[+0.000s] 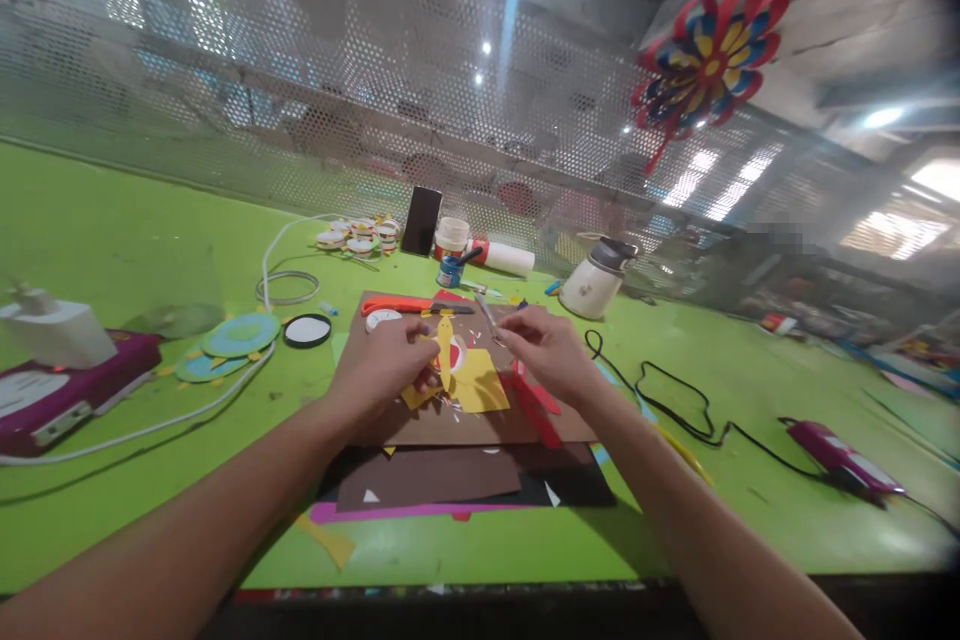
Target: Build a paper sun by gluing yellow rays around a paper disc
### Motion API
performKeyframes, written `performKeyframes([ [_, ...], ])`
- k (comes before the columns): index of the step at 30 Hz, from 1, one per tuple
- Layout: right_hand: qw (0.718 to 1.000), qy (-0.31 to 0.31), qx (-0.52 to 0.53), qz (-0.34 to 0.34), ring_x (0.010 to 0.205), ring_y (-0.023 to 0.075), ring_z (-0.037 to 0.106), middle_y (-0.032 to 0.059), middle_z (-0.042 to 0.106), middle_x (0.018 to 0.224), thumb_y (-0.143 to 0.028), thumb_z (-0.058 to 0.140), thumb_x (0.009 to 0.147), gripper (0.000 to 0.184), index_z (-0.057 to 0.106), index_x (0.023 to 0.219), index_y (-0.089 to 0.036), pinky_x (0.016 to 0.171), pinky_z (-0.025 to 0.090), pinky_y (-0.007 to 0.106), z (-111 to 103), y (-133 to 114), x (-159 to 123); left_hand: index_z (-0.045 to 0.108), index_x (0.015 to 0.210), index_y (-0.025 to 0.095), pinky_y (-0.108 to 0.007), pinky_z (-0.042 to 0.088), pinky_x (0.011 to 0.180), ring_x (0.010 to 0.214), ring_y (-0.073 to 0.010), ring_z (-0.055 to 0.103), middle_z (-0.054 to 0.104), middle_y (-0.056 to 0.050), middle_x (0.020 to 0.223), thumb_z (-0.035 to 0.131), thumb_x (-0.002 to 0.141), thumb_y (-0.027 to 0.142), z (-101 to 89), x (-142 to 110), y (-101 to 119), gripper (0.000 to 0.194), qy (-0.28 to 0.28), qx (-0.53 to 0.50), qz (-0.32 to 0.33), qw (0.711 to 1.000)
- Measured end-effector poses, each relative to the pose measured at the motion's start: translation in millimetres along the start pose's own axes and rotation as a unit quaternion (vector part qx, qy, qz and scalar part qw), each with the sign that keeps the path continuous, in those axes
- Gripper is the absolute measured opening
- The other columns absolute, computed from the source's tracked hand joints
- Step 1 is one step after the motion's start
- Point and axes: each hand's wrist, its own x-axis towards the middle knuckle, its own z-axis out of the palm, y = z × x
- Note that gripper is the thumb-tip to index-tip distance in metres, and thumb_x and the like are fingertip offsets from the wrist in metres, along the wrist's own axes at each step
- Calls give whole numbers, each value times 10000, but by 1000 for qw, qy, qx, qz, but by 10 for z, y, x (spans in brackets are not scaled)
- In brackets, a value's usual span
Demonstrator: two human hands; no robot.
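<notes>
My left hand [382, 365] rests on a yellow paper cutout [471, 378] and pinches its edge, holding it over a brown paper sheet [450, 420]. My right hand [547, 348] holds a thin metal tool [486, 308], likely small scissors or a craft knife, with its tip just above the yellow piece. Red paper strips [536, 405] lie under my right wrist. Small paper scraps lie scattered around the yellow cutout.
The sheets lie on a green table [112, 240]. Orange scissors [409, 304], a glue pot [450, 270], a phone [421, 220], small cups [360, 235], a white kettle [596, 282], round paper discs [240, 335], two purple glue guns [67, 390] [840, 455] with cords. A paper flower [709, 50] hangs on mesh.
</notes>
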Motion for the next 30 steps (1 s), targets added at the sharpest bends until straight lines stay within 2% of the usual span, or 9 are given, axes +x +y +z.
performKeyframes([
  [4,997,28,67,5,693,141,595,48,671,777,-211,540,842,141,656,813,-135,637,467,258,167,-136,-81,568,892,152,-209,454,389,389,-141,565,566,31,423,527,679,117,20,-8,9,220,-24,13,-28,999],
  [7,994,38,98,11,742,156,604,57,677,824,-202,549,838,124,659,841,-145,672,473,277,230,-124,-121,548,891,162,-239,465,386,389,-164,571,581,10,416,531,692,139,42,-14,-2,201,-47,14,-50,998],
  [11,992,22,124,-6,812,178,592,61,663,860,-185,573,837,116,675,883,-151,736,469,315,227,-153,-182,532,900,181,-267,465,370,393,-181,573,612,-12,445,538,711,198,67,-50,-19,189,-102,-17,-79,992],
  [14,994,35,89,-47,866,197,554,80,620,894,-183,594,835,126,683,911,-138,794,454,346,204,-235,-239,544,901,195,-237,436,359,415,-175,584,608,-3,461,545,715,214,70,-76,-11,187,-115,-34,-77,990],
  [17,995,15,-4,-98,931,232,490,99,579,957,-194,589,844,167,683,976,-156,867,412,407,186,-327,-288,570,863,189,-209,412,358,410,-152,575,590,8,459,561,701,185,71,-89,14,163,-113,-10,-65,991],
  [19,990,-18,-69,-118,954,260,448,109,570,981,-215,575,857,178,673,1000,-173,868,388,444,177,-375,-307,581,824,180,-201,407,362,401,-138,561,576,11,451,561,698,166,81,-89,20,129,-109,9,-61,992],
  [22,985,-42,-125,-113,968,294,416,131,560,1012,-261,563,865,194,655,1013,-174,809,378,459,172,-411,-320,591,832,181,-198,407,375,409,-136,565,573,17,449,554,709,159,109,-79,-9,130,-102,9,-61,993],
  [26,986,-58,-126,-92,955,287,418,125,555,1003,-255,594,848,180,642,997,-166,789,370,437,179,-410,-313,599,818,181,-205,406,380,390,-137,545,563,19,426,567,718,173,145,-83,-33,105,-103,18,-60,993],
  [30,993,-52,-77,-70,913,246,432,93,560,923,-189,597,841,45,628,853,-159,786,374,387,197,-398,-288,615,761,178,-206,415,390,389,-131,545,573,8,449,562,718,167,137,-137,71,68,-95,40,-60,993],
])
